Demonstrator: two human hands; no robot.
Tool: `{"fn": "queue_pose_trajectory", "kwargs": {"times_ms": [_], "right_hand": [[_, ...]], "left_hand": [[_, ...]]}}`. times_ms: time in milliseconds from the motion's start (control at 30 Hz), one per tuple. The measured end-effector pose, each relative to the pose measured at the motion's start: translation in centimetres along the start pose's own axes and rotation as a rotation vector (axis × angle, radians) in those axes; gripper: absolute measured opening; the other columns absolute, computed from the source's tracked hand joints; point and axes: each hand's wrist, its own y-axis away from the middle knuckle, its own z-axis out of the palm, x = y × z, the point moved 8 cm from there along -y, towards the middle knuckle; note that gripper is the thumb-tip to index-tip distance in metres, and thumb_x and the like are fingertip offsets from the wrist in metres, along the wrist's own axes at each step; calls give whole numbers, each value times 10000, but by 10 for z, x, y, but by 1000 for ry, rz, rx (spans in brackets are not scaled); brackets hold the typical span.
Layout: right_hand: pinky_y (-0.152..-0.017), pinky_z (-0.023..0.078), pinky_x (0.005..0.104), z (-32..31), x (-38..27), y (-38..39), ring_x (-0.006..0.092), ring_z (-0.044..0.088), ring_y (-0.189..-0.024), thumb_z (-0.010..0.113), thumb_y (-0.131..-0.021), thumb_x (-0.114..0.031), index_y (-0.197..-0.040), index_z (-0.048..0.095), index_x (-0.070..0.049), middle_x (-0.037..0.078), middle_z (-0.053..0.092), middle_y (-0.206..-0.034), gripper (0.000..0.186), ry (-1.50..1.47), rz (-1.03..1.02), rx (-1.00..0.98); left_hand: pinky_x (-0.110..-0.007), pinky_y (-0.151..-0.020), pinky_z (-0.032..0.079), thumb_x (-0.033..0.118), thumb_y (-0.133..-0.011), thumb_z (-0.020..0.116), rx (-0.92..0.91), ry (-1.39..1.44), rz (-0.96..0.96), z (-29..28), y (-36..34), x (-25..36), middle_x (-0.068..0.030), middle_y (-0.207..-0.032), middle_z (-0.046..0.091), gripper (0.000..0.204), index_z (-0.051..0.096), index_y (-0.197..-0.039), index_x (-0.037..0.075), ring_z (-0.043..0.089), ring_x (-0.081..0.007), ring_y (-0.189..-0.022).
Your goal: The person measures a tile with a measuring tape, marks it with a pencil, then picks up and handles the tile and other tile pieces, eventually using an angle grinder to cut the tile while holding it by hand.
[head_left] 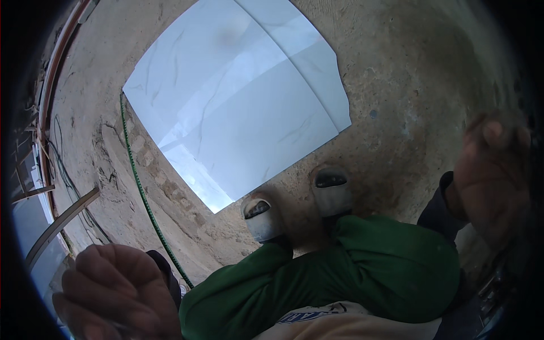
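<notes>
My left hand (pixel 116 292) is raised at the lower left, its fingers curled in toward the palm. Nothing shows in it. At the right edge my right hand (pixel 492 175) is also up off the floor, slightly blurred, with thumb and fingers drawn together; its inside is hidden. Both hands are apart from everything else in view. On the floor in front of my feet lie glossy white marble-look tiles (pixel 226 102). A narrower tile piece (pixel 314 68) lies along their right side, with a dark line between. The tiles reflect light.
My feet in pale sandals (pixel 332 192) stand by the tiles' near edge. A long green strip (pixel 136 170) runs from the tiles' left corner toward my left arm. The concrete floor (pixel 391 113) is rough. At the left are a curved bar (pixel 62 226) and thin cables (pixel 73 187).
</notes>
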Motion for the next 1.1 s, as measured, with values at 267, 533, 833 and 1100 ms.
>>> {"fn": "queue_pose_trajectory", "kwargs": {"times_ms": [267, 533, 833, 1100], "right_hand": [[-599, 451, 261, -48, 227, 230, 51, 564, -681, 690, -1027, -200, -956, 728, 30, 7, 669, -759, 243, 485, 947, 372], [-540, 443, 288, 63, 231, 314, 67, 580, -597, 723, -993, -210, -875, 713, 36, 35, 641, -644, 273, 214, 1233, 87], [-500, 494, 282, 61, 253, 305, 94, 631, -552, 744, -1001, -231, -882, 691, 38, 66, 698, -680, 299, -5, 1496, 287], [-474, 506, 286, 58, 259, 313, 103, 634, -530, 750, -988, -166, -875, 693, 47, 86, 718, -692, 248, 1, 1487, 333]], "left_hand": [[-392, -822, 611, 140, -978, 734, -526, -226, -145, 138, -78, -203, -155, -1104, 764, 253, 720, -1203, 23, 764, -270, -947], [-488, -1137, 465, 270, -938, 761, -248, -591, -89, 165, -162, -413, -243, -1466, 577, 573, 590, -1411, -6, 545, -423, -1363], [-509, -1211, 361, 605, -862, 745, -94, -581, -353, 198, -280, -489, -256, -1533, 514, 902, 553, -1480, -23, 446, -415, -1455], [-539, -1232, 249, 707, -793, 743, -72, -651, -459, 231, -305, -490, -233, -1493, 522, 951, 587, -1491, 79, 404, -422, -1451]]}}
